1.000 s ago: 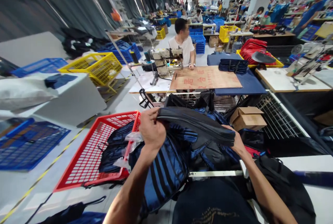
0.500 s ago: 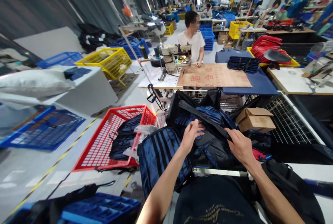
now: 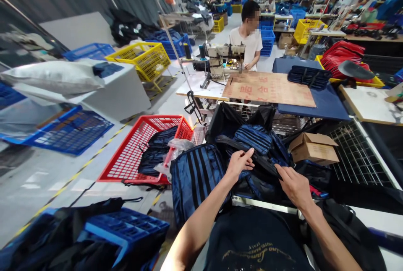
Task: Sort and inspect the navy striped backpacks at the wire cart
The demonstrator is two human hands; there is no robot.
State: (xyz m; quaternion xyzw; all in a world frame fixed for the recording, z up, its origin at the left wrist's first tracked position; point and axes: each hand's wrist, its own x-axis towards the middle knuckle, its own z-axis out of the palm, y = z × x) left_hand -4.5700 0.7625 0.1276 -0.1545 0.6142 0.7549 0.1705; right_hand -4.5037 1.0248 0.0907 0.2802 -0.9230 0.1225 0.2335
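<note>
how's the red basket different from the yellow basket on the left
The red basket lies on the floor tilted, close beside the blue striped bag; the yellow basket stands farther off, raised on a frame. The red basket holds dark blue fabric and clear plastic; the yellow one's contents are hard to make out. Both are open-mesh plastic crates.

Cardboard sheet (image 3: 268,89): large red printed characters, seen upside down; not legible.
Dark shirt (image 3: 258,246) of the camera wearer: gold lettering and emblem, inverted and too small to read.
Other readable text: none found.
</note>
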